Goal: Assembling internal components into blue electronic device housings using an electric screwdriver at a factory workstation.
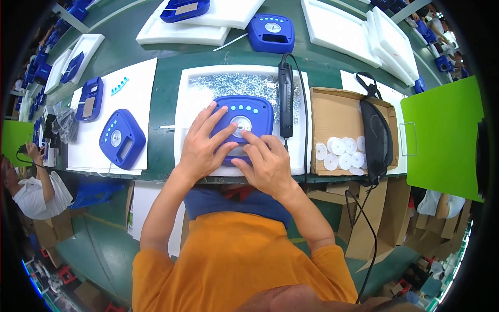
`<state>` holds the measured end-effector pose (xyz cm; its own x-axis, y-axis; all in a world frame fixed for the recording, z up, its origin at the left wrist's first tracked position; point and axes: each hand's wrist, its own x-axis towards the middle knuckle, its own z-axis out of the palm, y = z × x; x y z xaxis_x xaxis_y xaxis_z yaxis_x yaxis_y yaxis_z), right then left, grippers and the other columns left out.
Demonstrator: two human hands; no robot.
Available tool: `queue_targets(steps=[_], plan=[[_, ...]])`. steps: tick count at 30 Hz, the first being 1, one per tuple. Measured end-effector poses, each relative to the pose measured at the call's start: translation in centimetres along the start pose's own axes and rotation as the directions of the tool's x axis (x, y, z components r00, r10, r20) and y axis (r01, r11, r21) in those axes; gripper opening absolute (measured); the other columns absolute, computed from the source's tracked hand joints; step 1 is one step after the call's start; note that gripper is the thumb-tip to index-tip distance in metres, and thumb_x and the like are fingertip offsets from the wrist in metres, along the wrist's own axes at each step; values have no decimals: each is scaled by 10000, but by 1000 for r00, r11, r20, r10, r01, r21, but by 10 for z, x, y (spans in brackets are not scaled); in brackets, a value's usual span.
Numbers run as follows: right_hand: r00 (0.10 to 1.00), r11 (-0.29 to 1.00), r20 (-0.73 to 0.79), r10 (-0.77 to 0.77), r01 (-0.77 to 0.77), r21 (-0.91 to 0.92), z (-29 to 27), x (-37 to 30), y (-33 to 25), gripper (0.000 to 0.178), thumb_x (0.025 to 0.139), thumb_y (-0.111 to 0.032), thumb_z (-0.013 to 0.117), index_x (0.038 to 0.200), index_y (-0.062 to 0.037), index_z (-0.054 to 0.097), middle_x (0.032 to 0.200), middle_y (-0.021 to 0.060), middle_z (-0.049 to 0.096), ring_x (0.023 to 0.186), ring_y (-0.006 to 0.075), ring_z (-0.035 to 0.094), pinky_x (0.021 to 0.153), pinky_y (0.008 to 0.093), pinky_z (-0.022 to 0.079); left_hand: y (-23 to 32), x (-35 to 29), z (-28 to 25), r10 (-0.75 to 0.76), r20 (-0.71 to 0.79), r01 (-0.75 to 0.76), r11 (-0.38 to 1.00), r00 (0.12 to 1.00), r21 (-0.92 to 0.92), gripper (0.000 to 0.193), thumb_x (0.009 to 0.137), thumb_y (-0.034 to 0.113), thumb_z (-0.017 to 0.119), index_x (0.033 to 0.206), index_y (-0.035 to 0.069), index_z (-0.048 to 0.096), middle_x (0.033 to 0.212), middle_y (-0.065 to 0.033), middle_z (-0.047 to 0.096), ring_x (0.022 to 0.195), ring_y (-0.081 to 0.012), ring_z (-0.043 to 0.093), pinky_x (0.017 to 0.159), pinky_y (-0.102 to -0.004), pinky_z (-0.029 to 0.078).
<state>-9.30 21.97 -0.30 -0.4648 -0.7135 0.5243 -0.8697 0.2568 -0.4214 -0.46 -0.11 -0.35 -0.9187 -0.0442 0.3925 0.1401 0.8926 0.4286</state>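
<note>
A blue plastic housing (264, 115) with a row of light-coloured dots lies on the white foam tray (183, 104) in front of me. My left hand (204, 148) rests spread over its left side, the index fingertip by the white disc (242, 125) in its middle. My right hand (267, 164) comes from the lower right. Its index fingertip touches the disc near the small metal hub, with the thumb apart from it. Anything tiny under that fingertip is hidden. Many small metal nuts (208, 83) fill the tray behind the housing.
A black electric screwdriver (286, 99) lies along the tray's right side, its cord trailing. Right of it, a cardboard box (325, 112) holds white discs (338, 146) and a black mesh pouch (375, 132). More blue housings (122, 139) lie left and beyond (271, 32). A green panel (444, 135) stands far right.
</note>
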Motion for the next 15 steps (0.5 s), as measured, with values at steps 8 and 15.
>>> queue_targets(steps=[8,15], plan=[[1000,1000,-7,4,-4,3,-1,1,0,347,972,-343,884,1057,-27,770,1387,144,779,1054,307,673,922,426,590,2,1,-1,4,-16,-4,1000,1000,-9,406,1002,358,865,1352,155,843,1653,-163,637,1612,-459,499,1316,-622,420],[999,999,17,33,-33,35,-8,7,-1,331,958,-286,897,1103,-16,769,1353,155,782,1071,332,696,936,438,598,3,3,-4,35,-43,-34,999,998,19,335,995,353,871,1242,126,869,1580,-152,699,1587,-447,537,1305,-616,431]])
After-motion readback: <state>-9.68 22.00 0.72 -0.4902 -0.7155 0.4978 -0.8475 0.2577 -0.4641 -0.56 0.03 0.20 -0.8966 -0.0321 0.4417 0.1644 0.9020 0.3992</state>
